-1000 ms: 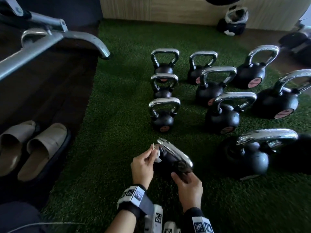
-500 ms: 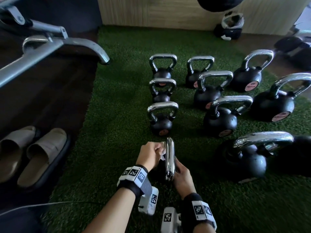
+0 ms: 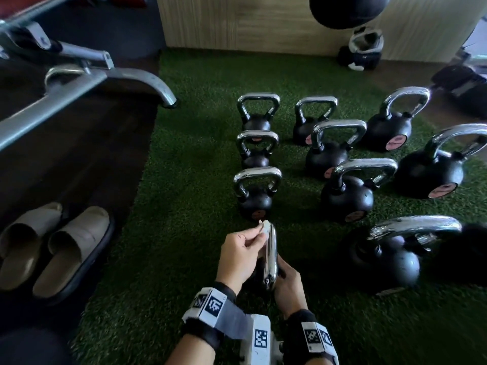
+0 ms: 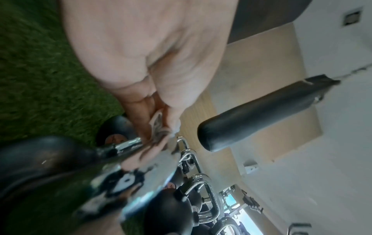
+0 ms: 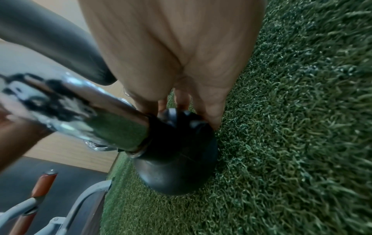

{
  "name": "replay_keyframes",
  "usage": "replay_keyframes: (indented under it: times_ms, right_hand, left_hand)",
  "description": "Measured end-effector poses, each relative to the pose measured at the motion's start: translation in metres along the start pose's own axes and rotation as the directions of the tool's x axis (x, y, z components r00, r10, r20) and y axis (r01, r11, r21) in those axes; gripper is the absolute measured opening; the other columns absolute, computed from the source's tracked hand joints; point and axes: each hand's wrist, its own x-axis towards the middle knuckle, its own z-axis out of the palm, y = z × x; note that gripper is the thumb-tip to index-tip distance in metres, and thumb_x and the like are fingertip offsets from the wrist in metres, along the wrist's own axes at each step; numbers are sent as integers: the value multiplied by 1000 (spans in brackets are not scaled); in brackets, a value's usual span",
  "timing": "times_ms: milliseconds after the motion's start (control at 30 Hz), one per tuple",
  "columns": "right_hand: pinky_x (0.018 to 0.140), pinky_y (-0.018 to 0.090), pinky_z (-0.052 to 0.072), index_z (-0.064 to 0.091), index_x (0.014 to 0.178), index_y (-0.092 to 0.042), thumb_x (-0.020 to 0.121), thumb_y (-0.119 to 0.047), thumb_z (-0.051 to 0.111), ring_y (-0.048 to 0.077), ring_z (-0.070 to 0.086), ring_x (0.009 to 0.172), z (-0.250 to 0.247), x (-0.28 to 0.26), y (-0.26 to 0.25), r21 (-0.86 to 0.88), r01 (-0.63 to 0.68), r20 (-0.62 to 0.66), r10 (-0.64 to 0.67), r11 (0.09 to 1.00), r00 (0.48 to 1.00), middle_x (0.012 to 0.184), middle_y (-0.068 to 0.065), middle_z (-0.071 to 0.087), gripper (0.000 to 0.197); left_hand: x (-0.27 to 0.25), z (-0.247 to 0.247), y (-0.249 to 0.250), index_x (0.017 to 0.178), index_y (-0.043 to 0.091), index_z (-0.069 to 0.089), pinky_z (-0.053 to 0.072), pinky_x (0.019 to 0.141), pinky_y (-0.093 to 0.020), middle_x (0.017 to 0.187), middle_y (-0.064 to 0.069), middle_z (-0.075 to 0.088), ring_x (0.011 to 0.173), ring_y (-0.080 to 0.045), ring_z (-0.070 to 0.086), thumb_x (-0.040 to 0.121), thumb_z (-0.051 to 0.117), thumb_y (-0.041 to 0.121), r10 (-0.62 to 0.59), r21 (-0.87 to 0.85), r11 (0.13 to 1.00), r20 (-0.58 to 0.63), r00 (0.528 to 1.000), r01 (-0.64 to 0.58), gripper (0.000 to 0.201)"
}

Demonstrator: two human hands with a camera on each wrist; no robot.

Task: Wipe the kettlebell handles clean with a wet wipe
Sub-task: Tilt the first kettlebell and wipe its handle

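Against handle (image 3: 272,255), left hand (image 3: 241,255) seemingly pinches wipe (image 3: 264,228).

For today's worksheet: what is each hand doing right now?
Left hand: pinches small white wet wipe.
Right hand: grips black round kettlebell.

No legible text, seemingly.

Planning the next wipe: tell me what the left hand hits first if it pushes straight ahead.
Probably the nearest standing kettlebell, just beyond the left hand and its wet wipe; depth is hard to judge.
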Motion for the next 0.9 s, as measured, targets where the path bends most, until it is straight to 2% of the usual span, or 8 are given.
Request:
replay_keyframes:
  times_ms: [100,167,267,333,433,533,700,900]
  right_hand:
    - [105,45,54,54,143,-42,85,-54,63,10,66,119,0,4,1,11,1,-3,-1,1000,1000,130,-7,70,60]
    - [103,45,55,54,143,-44,83,-57,63,10,68,115,0,5,4,17,-4,2,4,1000,1000,125,-6,73,61]
    - [97,46,58,54,143,-39,90,-49,65,12,73,105,3,3,10,38,11,-18,-11,999,1000,114,-4,76,55]
    - [95,48,58,55,143,-37,91,-46,65,14,74,100,5,4,12,44,22,-31,-21,999,999,110,-2,77,53]
    - [93,48,59,54,143,-38,91,-45,65,15,75,97,6,6,11,54,15,-21,-14,998,1000,105,-2,78,54]
    - [94,48,59,57,142,-37,91,-46,66,16,75,100,4,4,11,46,23,-12,-23,999,1000,108,-1,77,52]
    - [93,46,60,59,139,-38,92,-47,65,17,73,107,1,-2,4,51,40,18,-41,998,999,117,-2,76,48]
    - [79,43,58,70,119,-19,82,-42,68,10,69,77,-4,-18,-15,65,81,-10,-81,995,997,84,-3,76,43]
  left_hand:
    - [4,-1,3,126,16,72,57,99,-31,119,5,75,108,-6,72,96,71,21,-9,43,999,-10,1000,9,30]
    - [-4,-4,6,126,13,72,58,93,-24,116,2,77,105,-6,73,97,70,18,-47,-4,999,2,999,47,30]
    - [-30,-16,2,121,11,74,60,78,-22,102,-4,80,94,-11,76,98,66,11,-110,-117,985,139,984,126,25]
    - [-40,-25,-4,119,17,75,59,76,-23,98,0,81,92,-11,77,97,67,14,-110,-100,986,213,971,133,23]
    - [-45,-33,-11,121,23,73,57,84,-19,104,11,79,100,-4,74,95,70,14,-35,-61,997,227,973,50,27]
    - [-50,-36,-19,123,20,71,52,92,-13,106,21,75,109,3,69,92,75,13,21,9,1000,233,972,-24,32]
    - [-52,-44,-19,122,16,75,54,94,-16,111,12,76,107,3,70,88,80,17,78,110,988,262,962,-111,34]
    - [-66,-39,-43,107,20,82,58,94,-29,99,14,79,96,-2,75,89,79,30,99,173,973,282,954,-152,21]
